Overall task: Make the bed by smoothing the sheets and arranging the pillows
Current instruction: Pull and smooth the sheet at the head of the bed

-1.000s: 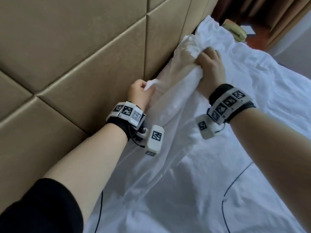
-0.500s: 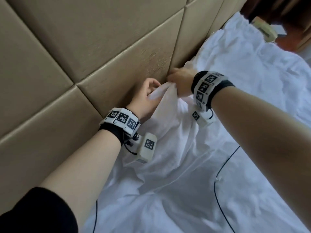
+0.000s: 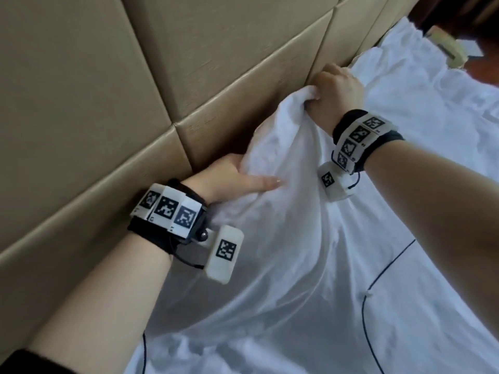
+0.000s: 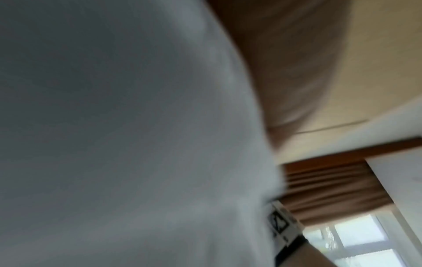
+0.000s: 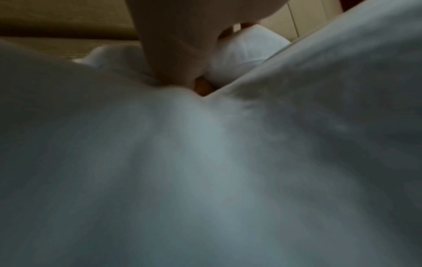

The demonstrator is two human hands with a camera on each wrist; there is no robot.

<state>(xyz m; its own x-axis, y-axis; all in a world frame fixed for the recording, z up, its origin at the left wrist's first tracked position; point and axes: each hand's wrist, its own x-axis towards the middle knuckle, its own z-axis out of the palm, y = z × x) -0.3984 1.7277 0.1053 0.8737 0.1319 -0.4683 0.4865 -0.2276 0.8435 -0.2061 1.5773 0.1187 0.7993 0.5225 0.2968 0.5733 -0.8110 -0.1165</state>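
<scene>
Head view, left to right. Tan padded headboard, stitched into panels, fills the left side. No brand or legible writing anywhere; the only markings are black-and-white square code tags on the wrist bands and on the small white camera housings under each wrist.

Left hand sits low against the headboard: thumb lies straight on top of the white sheet, remaining fingers tucked out of sight under the cloth, so it grips a fold there. The sheet is plain white, thin, crumpled, pulled up into a loose ridge between the two hands, with folds fanning down across the bed.

Right hand higher up, beside the headboard, fingers curled tight into a bunched edge of the same sheet. A thin black cable trails over the bedding below the right forearm. More rumpled white bedding lies beyond the right hand.

Left wrist view: blurred; sheet fills most of it, brown curtain and window at lower right.

Right wrist view: fingers clamped on gathered sheet.
</scene>
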